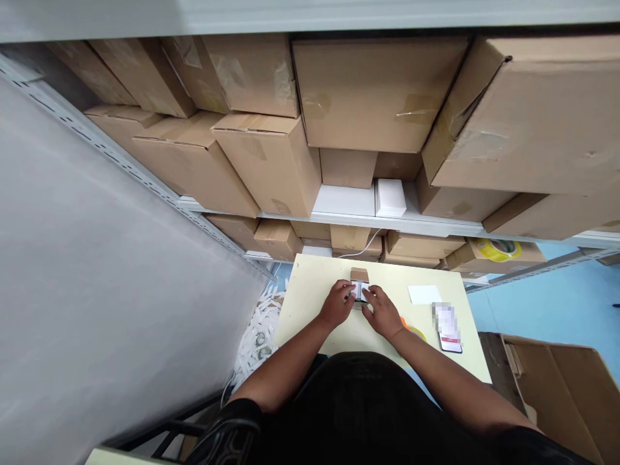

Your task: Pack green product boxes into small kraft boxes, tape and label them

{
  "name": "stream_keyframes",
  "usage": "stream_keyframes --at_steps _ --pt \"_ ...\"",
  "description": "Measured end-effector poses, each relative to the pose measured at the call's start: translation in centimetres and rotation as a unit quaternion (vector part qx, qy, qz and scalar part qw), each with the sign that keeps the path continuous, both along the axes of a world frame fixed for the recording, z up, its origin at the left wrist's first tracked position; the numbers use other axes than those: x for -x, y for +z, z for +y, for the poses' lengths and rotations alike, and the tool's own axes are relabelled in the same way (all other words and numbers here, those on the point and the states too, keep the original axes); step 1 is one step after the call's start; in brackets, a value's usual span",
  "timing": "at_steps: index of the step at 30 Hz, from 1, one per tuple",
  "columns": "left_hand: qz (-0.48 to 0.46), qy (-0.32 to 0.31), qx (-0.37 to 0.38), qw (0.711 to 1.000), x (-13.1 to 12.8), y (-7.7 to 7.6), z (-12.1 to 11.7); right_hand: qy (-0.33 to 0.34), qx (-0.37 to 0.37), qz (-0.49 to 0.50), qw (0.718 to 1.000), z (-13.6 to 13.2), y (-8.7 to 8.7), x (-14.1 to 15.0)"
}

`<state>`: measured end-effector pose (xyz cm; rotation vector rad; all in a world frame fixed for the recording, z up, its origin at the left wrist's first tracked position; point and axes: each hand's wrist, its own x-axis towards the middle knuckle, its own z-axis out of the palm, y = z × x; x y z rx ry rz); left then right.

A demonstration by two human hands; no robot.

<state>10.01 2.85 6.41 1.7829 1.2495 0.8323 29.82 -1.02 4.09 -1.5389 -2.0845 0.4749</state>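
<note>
A small cardboard box (pixel 359 274) lies on the pale yellow table with its brown flap raised at the far side. Inside it are white pieces (pixel 359 290) with a darker strip between them; their kind is too small to make out. My left hand (pixel 338 303) grips the box's left side, its fingertips bent over the edge at the white pieces. On the opposite side my right hand (pixel 382 311) holds the box, with fingers on the right-hand white piece. Beneath my right wrist, partly hidden, is a tape roll (pixel 415 332) in yellow and orange.
On the table (pixel 310 278), a white card (pixel 423 294) and a phone (pixel 448 328) lie to the right. Shelves with many cardboard boxes (pixel 271 161) rise beyond it, one box bearing a yellow tape roll (pixel 498 249). Paper strips (pixel 256 329) heap beside the left wall (pixel 121 271).
</note>
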Motion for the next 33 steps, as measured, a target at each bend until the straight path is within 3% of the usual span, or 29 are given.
stream_keyframes --at_steps 4,7,11,13,15,18,22,28,33 --pt "0.02 -0.009 -0.01 1.0 0.4 -0.1 0.6 0.006 0.001 -0.04 0.999 0.2 0.1 0.3" --pt "0.018 0.001 0.036 0.999 0.3 -0.2 1.8 0.009 -0.002 -0.049 0.999 0.3 0.2 0.2" --pt "-0.026 0.071 0.192 0.978 -0.2 -0.5 4.0 0.007 -0.007 -0.042 0.999 0.3 0.1 -0.3" --pt "-0.076 0.042 0.29 0.953 -0.4 -0.4 5.3 0.015 -0.005 -0.027 1.0 0.3 0.0 -0.6" --pt "-0.126 -0.015 0.322 0.938 -0.6 0.1 6.1 0.018 0.0 -0.009 1.0 0.3 -0.1 -0.9" --pt "-0.137 -0.02 0.234 0.962 -0.6 1.4 6.2 0.005 0.001 0.026 1.0 0.5 -0.2 -0.9" --pt "-0.064 -0.032 0.099 0.993 0.2 2.5 4.2 -0.03 0.019 0.097 0.995 0.7 -0.3 -0.7" --pt "0.005 -0.085 -0.023 0.996 2.1 1.8 1.4 -0.081 0.098 0.19 0.974 0.1 0.6 -0.8" --pt "0.031 -0.138 -0.071 0.987 3.0 0.8 0.7 -0.036 0.066 0.182 0.98 0.2 1.3 -1.2"
